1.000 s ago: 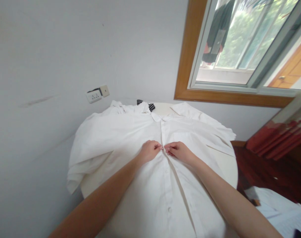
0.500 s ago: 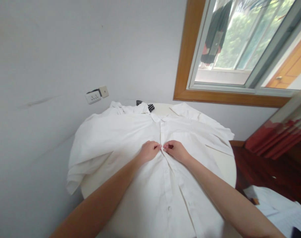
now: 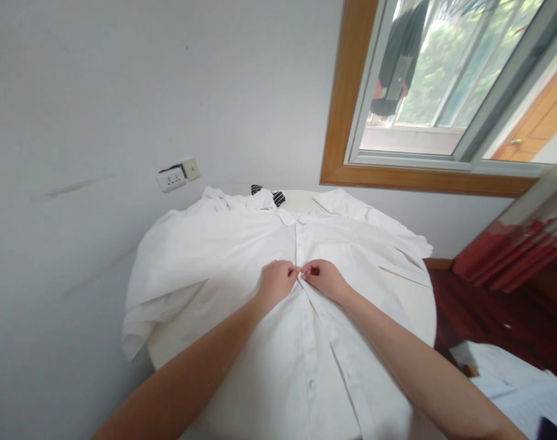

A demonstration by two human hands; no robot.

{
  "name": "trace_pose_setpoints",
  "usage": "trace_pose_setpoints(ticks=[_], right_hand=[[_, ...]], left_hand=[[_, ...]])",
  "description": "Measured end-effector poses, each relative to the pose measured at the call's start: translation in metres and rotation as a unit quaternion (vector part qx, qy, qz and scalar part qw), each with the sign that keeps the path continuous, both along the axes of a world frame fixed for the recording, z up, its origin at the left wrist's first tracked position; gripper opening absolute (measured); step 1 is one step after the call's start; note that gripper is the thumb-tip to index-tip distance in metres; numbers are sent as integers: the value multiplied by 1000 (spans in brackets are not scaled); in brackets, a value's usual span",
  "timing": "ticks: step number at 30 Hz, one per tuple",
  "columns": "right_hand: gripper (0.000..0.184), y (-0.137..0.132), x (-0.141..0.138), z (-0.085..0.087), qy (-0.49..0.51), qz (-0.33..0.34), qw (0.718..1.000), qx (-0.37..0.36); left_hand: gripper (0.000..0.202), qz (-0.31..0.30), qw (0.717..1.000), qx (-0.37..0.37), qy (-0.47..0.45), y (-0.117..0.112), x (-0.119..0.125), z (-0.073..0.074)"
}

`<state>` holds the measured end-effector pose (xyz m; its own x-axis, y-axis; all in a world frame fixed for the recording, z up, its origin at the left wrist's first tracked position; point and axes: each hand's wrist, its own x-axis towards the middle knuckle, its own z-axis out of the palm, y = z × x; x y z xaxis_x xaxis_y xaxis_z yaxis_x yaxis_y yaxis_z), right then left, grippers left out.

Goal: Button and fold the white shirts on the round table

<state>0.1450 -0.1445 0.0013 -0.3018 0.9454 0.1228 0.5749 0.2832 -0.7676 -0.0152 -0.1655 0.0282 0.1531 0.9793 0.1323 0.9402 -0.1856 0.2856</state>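
A white button-up shirt (image 3: pixel 242 244) lies spread on a round pale table (image 3: pixel 427 311), collar toward the wall and sleeves out to both sides. Both hands meet at its front placket, around mid-chest. My left hand (image 3: pixel 278 282) is closed, its thumb and fingertips pinching the placket edge. Right beside it, my right hand (image 3: pixel 323 278) pinches the other front edge, fingertips touching those of the left. Any button between the fingertips is hidden. Below the hands the two front panels part, and a few small buttons show along the strip.
A black-and-white striped cloth piece (image 3: pixel 278 198) lies by the collar. A wall socket (image 3: pixel 171 179) is at the left, a wood-framed window (image 3: pixel 333 171) at the right. Papers (image 3: pixel 526 391) lie at lower right, near a red and cream curtain (image 3: pixel 502 253).
My left hand has turned slightly, and its fingertips have come closer to those of my right hand at the placket. The shirt has hardly moved.
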Motion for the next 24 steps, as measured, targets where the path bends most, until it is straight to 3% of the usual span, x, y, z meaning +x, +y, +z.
trace_pose_setpoints(ticks=[5,14,24], right_hand=[[14,-3,-2,6,-11,-10,1000,-14],[17,-3,-4,3,-37,-5,999,0],[15,-2,3,8,15,39,999,1]], left_hand=[[29,-4,1000,-15,10,1,-1,3],[29,-31,992,80,97,-11,6,11],[30,-13,999,-25,-21,6,-5,-1]])
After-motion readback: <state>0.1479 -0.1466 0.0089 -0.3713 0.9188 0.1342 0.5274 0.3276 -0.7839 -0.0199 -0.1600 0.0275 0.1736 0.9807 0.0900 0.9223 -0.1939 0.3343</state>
